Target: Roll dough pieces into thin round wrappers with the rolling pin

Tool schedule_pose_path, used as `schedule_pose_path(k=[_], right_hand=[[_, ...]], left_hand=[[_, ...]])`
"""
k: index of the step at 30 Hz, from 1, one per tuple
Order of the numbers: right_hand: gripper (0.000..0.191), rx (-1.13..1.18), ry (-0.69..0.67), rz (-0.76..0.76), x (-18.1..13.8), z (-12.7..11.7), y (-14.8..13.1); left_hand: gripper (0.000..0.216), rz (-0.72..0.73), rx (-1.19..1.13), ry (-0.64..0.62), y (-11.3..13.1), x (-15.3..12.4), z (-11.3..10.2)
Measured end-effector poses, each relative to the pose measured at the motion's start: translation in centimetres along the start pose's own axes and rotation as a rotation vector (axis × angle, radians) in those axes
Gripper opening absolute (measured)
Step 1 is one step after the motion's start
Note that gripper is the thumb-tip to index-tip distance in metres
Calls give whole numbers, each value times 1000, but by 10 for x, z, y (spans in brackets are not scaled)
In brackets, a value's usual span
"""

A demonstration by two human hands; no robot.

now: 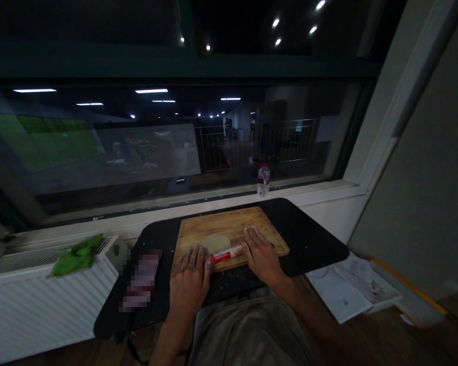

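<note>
A rolling pin [228, 253] with a red-and-white printed wrap lies across the near part of a wooden cutting board [248, 217]. Just behind it, a flat round of pale dough [216, 242] rests on the board, its near edge partly covered by the pin and my left fingers. My left hand [191, 274] lies over the pin's left end, fingers stretched forward. At the other end, my right hand [260, 254] is laid flat with its fingers extended. Both palms hide the pin's ends.
The board sits on a black tabletop [309, 239] with pale crumbs. A blurred-out packet [143, 282] lies at left. A bottle [263, 180] stands on the windowsill. A green cloth [78, 255] drapes over the radiator [49, 305]. Papers [347, 290] lie at lower right.
</note>
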State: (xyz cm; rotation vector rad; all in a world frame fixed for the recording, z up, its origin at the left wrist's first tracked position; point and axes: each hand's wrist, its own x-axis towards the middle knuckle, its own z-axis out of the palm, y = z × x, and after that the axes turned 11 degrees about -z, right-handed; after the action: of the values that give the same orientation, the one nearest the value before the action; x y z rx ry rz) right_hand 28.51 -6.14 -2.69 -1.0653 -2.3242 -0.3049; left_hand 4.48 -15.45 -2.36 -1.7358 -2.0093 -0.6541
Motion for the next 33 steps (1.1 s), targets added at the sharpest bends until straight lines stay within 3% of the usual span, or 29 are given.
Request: schedule_pose_path(k=[6, 12, 18, 26, 33], right_hand=[[54, 34, 34, -41, -7, 1, 3], [53, 64, 19, -58, -3, -2, 5], [53, 104, -92, -105, 28, -1, 12], [49, 56, -244, -59, 75, 3, 15], [49, 44, -338, -38, 106, 19, 19]], left_hand=[[50, -29, -41, -17, 2, -9, -3], [50, -35, -46, -7, -2, -6, 8], [53, -47, -7, 1, -7, 13, 18], [56, -99, 40, -31, -14, 43, 23], [56, -153, 54, -121, -15, 63, 21]])
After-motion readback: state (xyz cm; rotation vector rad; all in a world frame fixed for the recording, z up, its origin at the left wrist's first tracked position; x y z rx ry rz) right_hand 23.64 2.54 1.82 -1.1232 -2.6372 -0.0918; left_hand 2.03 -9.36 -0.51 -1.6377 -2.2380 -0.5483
